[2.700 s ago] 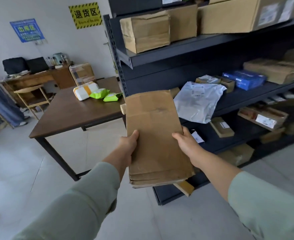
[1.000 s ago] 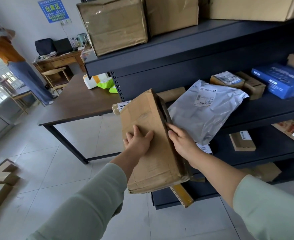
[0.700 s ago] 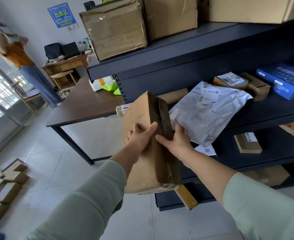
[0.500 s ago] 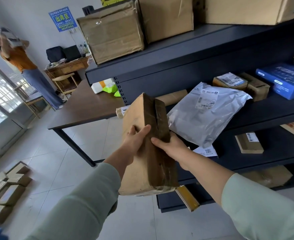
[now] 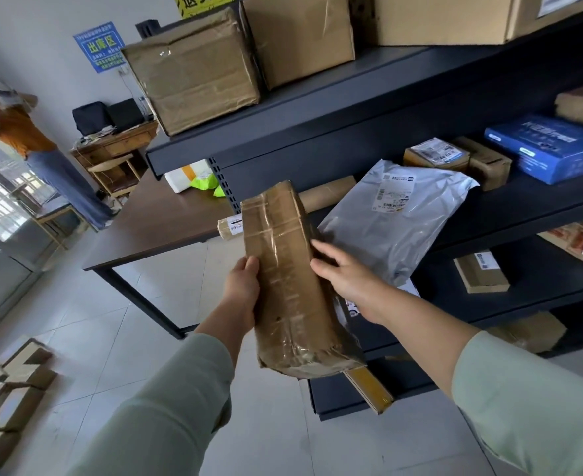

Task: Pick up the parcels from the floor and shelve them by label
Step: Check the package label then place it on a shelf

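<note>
While the taped brown parcel (image 5: 290, 283) showed a broad plain face 2.7 s ago, it's now rolled up on edge, narrow taped side toward the camera, w/ its near end low and its far end tipped up toward the shelving unit (image 5: 317, 132). Left hand (image 5: 243, 297) is closed around the parcel's left edge, thumb on the taped face. Right hand (image 5: 346, 280) has gone from gripping to a loose, open-fingered touch on the right side; palm looks off the box, so the left hand seems to carry most of the weight.

No label visible on the faces turned so far. My read: the person is rotating it to find the label, so shelving hasn't started; another turn is prob. needed to expose the hidden right/under face.

Parcel hangs in the air, in front of the middle shelf, just near of the grey poly mailer (image 5: 396, 218) and a rolled paper tube (image 5: 324, 194) lying there. Blue box (image 5: 550, 146) sits further right on the same shelf; big cartons (image 5: 194, 70) on the shelf above. More parcels on the floor (image 5: 5, 400) at left, so plenty of the task is left. Brown tabletop (image 5: 152, 218) stands far left, a bystander (image 5: 25, 132) beyond it.

Risk: a one-sided grip on slick tape could slip.
</note>
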